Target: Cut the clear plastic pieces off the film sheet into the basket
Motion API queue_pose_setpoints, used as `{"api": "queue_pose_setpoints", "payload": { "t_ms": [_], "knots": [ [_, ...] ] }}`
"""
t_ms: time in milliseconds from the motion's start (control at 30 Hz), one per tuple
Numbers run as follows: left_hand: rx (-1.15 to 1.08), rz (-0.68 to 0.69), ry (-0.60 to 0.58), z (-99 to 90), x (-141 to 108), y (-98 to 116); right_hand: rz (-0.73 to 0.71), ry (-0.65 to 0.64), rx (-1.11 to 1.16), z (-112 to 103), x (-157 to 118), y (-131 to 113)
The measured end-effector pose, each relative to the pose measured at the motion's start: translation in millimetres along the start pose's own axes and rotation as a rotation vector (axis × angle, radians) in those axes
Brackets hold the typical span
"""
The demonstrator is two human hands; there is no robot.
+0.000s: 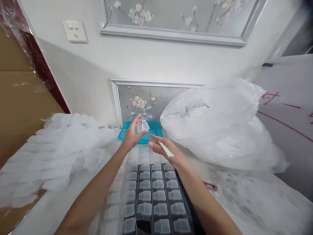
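Observation:
My left hand [133, 134] is closed around a small translucent plastic case [142, 126] with ridges across it, thumb below and fingers behind. The case is above a blue perforated basket [123, 133]. To its right, my right hand [162, 148] has its fingers bent, with a flat cream-coloured stick [166, 149] lying along it. Its fingertips are close to the basket's front edge. Below both hands, rows of similar translucent cases [145, 195] rest on a black surface, and more stand in pale rows to the left.
Layered white translucent sheets or bags [49, 153] are piled at the left, near a cardboard box [22, 78]. A large white plastic bag [215, 124] bulges at the right. A pink-handled item [210, 186] lies beyond my right forearm. A framed flower panel [139, 101] backs the basket.

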State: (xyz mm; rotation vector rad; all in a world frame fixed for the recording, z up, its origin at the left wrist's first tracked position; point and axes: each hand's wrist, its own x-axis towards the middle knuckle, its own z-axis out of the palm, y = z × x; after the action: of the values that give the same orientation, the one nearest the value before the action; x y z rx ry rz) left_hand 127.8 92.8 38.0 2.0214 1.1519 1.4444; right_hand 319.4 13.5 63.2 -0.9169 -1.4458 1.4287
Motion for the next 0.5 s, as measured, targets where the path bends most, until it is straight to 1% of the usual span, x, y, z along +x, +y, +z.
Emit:
{"api": "queue_pose_setpoints", "payload": {
  "t_ms": [33,67,100,133,167,233,267,333,433,500],
  "knots": [
    [0.1,-0.074,0.073,1.7,6.9,-13.9,-0.013,0.042,-0.028,0.4,-3.0,-0.4],
    [0.214,-0.154,0.105,2.3,11.2,-27.0,-0.025,0.07,-0.054,1.1,-7.2,-0.7],
    [0.318,-0.222,0.113,1.6,12.7,-38.6,-0.04,0.087,-0.076,2.1,-12.6,-0.8],
    [0.405,-0.262,0.116,-0.6,10.9,-48.2,-0.055,0.092,-0.088,3.5,-19.1,-0.1],
    [0.471,-0.279,0.108,-4.4,5.9,-55.5,-0.057,0.082,-0.082,5.4,-26.5,1.7],
    [0.527,-0.244,0.081,-16.2,-13.1,-61.5,0.006,0.034,-0.024,11.2,-43.7,9.7],
    [0.521,-0.208,0.049,-23.6,-26.7,-60.1,0.063,0.016,0.014,15.3,-53.4,15.8],
    [0.467,-0.141,-0.06,-39.2,-60.3,-48.6,0.166,0.018,0.062,26.2,-74.8,30.9],
    [0.34,-0.081,-0.254,-58.9,-121.3,-13.8,0.235,0.045,0.087,47.7,-111.5,54.5],
    [0.258,-0.05,-0.38,-66.7,-164.2,14.1,0.256,0.026,0.089,62.8,-136.6,68.5]
  ]
}}
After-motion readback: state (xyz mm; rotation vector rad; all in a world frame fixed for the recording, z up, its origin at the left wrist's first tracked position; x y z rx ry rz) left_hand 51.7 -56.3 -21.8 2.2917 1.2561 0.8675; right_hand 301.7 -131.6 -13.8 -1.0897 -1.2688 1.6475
